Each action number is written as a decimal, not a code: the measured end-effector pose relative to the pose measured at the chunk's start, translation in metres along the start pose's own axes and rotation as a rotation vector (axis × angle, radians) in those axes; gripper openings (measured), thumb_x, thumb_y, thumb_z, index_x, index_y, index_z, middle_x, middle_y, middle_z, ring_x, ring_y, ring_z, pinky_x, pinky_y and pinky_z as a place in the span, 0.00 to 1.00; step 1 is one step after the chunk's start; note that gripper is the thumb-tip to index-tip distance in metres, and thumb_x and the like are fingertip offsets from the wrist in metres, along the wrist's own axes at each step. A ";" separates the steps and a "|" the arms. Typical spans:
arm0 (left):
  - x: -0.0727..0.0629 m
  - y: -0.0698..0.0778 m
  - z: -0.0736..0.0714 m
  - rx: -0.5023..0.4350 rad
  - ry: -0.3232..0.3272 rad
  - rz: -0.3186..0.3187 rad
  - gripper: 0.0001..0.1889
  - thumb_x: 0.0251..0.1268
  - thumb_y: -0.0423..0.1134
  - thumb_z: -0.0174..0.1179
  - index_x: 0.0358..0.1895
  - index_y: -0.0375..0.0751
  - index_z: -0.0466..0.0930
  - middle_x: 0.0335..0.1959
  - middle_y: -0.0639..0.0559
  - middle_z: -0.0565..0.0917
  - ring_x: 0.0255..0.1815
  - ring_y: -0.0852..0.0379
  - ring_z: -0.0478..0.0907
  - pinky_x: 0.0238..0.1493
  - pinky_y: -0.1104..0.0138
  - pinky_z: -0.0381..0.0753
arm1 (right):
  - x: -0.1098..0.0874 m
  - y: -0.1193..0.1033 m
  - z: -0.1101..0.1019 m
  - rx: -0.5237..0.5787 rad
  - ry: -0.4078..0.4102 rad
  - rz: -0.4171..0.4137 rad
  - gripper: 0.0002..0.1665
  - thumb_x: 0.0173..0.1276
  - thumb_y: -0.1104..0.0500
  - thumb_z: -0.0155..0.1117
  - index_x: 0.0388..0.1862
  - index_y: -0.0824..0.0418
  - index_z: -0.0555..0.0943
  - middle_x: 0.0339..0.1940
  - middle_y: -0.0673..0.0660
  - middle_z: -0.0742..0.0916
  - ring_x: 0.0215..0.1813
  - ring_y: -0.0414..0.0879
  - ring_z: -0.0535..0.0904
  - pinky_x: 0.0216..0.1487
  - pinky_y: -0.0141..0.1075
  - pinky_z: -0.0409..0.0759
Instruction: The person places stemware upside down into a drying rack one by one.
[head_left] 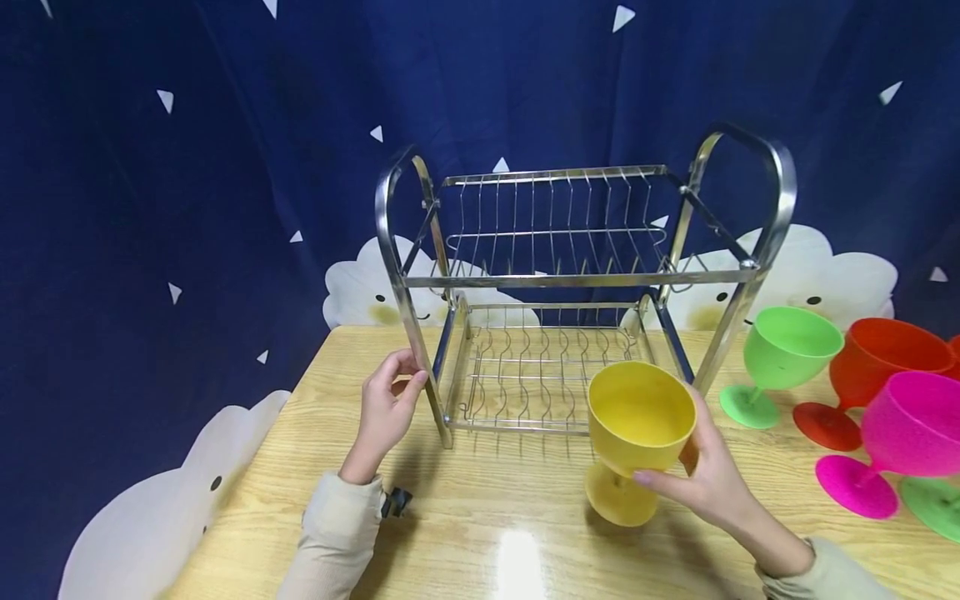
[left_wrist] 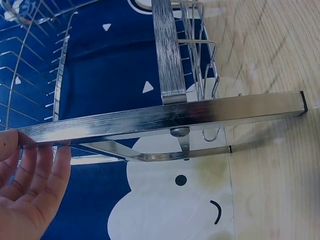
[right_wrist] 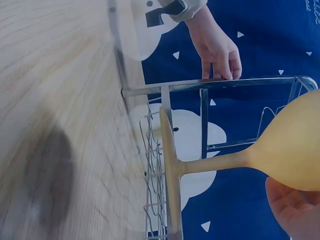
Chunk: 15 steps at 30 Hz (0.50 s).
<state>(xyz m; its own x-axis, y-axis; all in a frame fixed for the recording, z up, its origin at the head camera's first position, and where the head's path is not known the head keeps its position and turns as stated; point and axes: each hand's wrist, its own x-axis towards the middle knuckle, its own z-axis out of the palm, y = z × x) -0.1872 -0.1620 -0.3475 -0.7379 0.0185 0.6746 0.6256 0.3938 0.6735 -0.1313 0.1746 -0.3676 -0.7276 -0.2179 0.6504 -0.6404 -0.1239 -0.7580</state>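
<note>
A two-tier metal dish rack (head_left: 577,281) stands on the table. My left hand (head_left: 384,412) holds its front left leg; in the left wrist view the thumb lies over the metal bar (left_wrist: 120,120) and the fingers are beneath it. A yellow plastic goblet (head_left: 626,446) is upright in my right hand (head_left: 708,479), which grips the bowl from the right side. The goblet is in front of the rack's lower tier. In the right wrist view, the goblet's base (right_wrist: 172,175) is raised off the wood, its shadow lying apart from it.
On the right stand a light green goblet (head_left: 791,350), a red goblet (head_left: 885,358) and a magenta goblet (head_left: 911,425), with another green base (head_left: 933,504) behind the magenta one. A dark blue curtain (head_left: 225,208) with clouds and triangles hangs behind the wooden table (head_left: 480,500).
</note>
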 end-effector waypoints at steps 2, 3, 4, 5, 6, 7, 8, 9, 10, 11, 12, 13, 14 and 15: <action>0.000 0.002 0.000 0.005 -0.004 -0.001 0.08 0.54 0.17 0.55 0.39 0.21 0.73 0.30 0.35 0.79 0.31 0.48 0.76 0.29 0.67 0.80 | 0.001 0.002 0.002 0.006 0.001 -0.006 0.56 0.31 0.83 0.65 0.65 0.71 0.55 0.54 0.61 0.73 0.49 0.46 0.73 0.48 0.29 0.74; 0.000 0.002 -0.001 0.006 -0.004 0.002 0.09 0.54 0.17 0.55 0.39 0.21 0.73 0.30 0.34 0.79 0.32 0.47 0.76 0.29 0.66 0.80 | 0.001 0.003 0.003 0.010 -0.001 -0.007 0.56 0.31 0.83 0.65 0.65 0.71 0.55 0.54 0.61 0.73 0.49 0.46 0.73 0.48 0.29 0.73; -0.001 0.003 -0.001 0.009 -0.002 0.005 0.09 0.54 0.18 0.56 0.40 0.21 0.73 0.30 0.34 0.79 0.32 0.47 0.76 0.29 0.65 0.81 | 0.002 0.004 0.004 0.011 -0.001 -0.006 0.56 0.31 0.82 0.65 0.65 0.71 0.55 0.54 0.61 0.74 0.49 0.46 0.73 0.49 0.29 0.73; -0.001 0.004 -0.001 0.018 0.004 0.014 0.10 0.54 0.18 0.56 0.40 0.21 0.72 0.30 0.34 0.79 0.32 0.46 0.76 0.29 0.63 0.81 | 0.002 0.005 0.005 0.012 -0.002 -0.004 0.55 0.32 0.82 0.65 0.65 0.71 0.56 0.54 0.61 0.74 0.49 0.46 0.73 0.49 0.29 0.73; -0.002 0.005 -0.002 0.026 0.010 0.024 0.11 0.53 0.17 0.56 0.41 0.20 0.72 0.30 0.34 0.78 0.32 0.46 0.76 0.29 0.61 0.81 | 0.002 0.005 0.006 0.010 -0.004 0.001 0.55 0.32 0.82 0.65 0.65 0.71 0.56 0.54 0.60 0.74 0.49 0.46 0.73 0.49 0.29 0.73; -0.003 0.006 -0.003 0.038 0.019 0.040 0.12 0.52 0.17 0.57 0.41 0.20 0.72 0.30 0.33 0.78 0.31 0.45 0.76 0.29 0.59 0.81 | 0.003 0.005 0.007 0.006 -0.008 0.004 0.55 0.32 0.82 0.65 0.65 0.71 0.56 0.54 0.60 0.73 0.49 0.46 0.73 0.50 0.29 0.73; -0.004 0.008 -0.003 0.052 0.028 0.056 0.12 0.51 0.17 0.57 0.42 0.19 0.71 0.30 0.33 0.77 0.31 0.44 0.76 0.28 0.58 0.81 | 0.003 0.005 0.008 -0.001 -0.012 0.009 0.55 0.32 0.81 0.66 0.65 0.71 0.56 0.54 0.60 0.73 0.50 0.45 0.73 0.50 0.29 0.72; -0.005 0.010 -0.004 0.069 0.039 0.074 0.13 0.50 0.16 0.57 0.42 0.19 0.71 0.30 0.32 0.77 0.31 0.44 0.76 0.28 0.58 0.81 | 0.004 0.005 0.009 -0.006 -0.017 0.013 0.55 0.33 0.81 0.66 0.65 0.71 0.56 0.54 0.60 0.73 0.50 0.45 0.73 0.50 0.29 0.72; -0.007 0.012 -0.005 0.084 0.049 0.092 0.14 0.49 0.16 0.58 0.41 0.19 0.71 0.29 0.32 0.77 0.30 0.43 0.76 0.28 0.58 0.81 | 0.004 0.005 0.010 -0.012 -0.021 0.017 0.55 0.33 0.80 0.67 0.65 0.71 0.56 0.55 0.60 0.73 0.50 0.45 0.73 0.50 0.29 0.72; -0.008 0.015 -0.005 0.095 0.054 0.111 0.14 0.48 0.16 0.58 0.41 0.19 0.71 0.29 0.32 0.76 0.30 0.43 0.76 0.28 0.59 0.81 | 0.005 0.005 0.010 -0.023 -0.026 0.026 0.56 0.33 0.79 0.67 0.66 0.71 0.56 0.55 0.59 0.73 0.50 0.45 0.73 0.51 0.29 0.72; -0.009 0.018 -0.006 0.098 0.056 0.131 0.14 0.47 0.15 0.58 0.41 0.18 0.71 0.28 0.32 0.76 0.29 0.43 0.76 0.28 0.60 0.81 | 0.005 0.006 0.011 -0.035 -0.033 0.033 0.56 0.33 0.79 0.68 0.66 0.70 0.55 0.55 0.59 0.73 0.50 0.45 0.73 0.51 0.29 0.73; -0.009 0.021 -0.006 0.097 0.053 0.149 0.14 0.46 0.15 0.58 0.40 0.18 0.71 0.28 0.32 0.76 0.29 0.43 0.76 0.28 0.61 0.81 | 0.005 0.006 0.011 -0.044 -0.040 0.044 0.56 0.33 0.78 0.68 0.66 0.70 0.55 0.55 0.59 0.73 0.50 0.45 0.73 0.51 0.30 0.73; -0.010 0.023 -0.006 0.089 0.043 0.166 0.14 0.46 0.15 0.58 0.40 0.18 0.71 0.28 0.32 0.76 0.28 0.43 0.76 0.28 0.63 0.81 | 0.006 0.006 0.011 -0.054 -0.048 0.052 0.56 0.34 0.78 0.68 0.66 0.70 0.55 0.55 0.59 0.73 0.50 0.45 0.73 0.51 0.30 0.73; -0.010 0.026 -0.006 0.073 0.027 0.183 0.15 0.45 0.14 0.58 0.40 0.18 0.71 0.28 0.32 0.76 0.28 0.43 0.76 0.29 0.64 0.81 | 0.006 0.006 0.011 -0.063 -0.054 0.064 0.56 0.34 0.78 0.69 0.66 0.70 0.55 0.55 0.58 0.73 0.50 0.45 0.73 0.51 0.30 0.73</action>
<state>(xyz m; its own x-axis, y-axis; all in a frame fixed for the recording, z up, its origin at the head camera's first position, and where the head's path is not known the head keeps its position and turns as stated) -0.1618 -0.1575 -0.3354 -0.6060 0.0714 0.7923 0.7277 0.4520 0.5159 -0.1366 0.1614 -0.3685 -0.7544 -0.2755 0.5958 -0.6084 -0.0475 -0.7922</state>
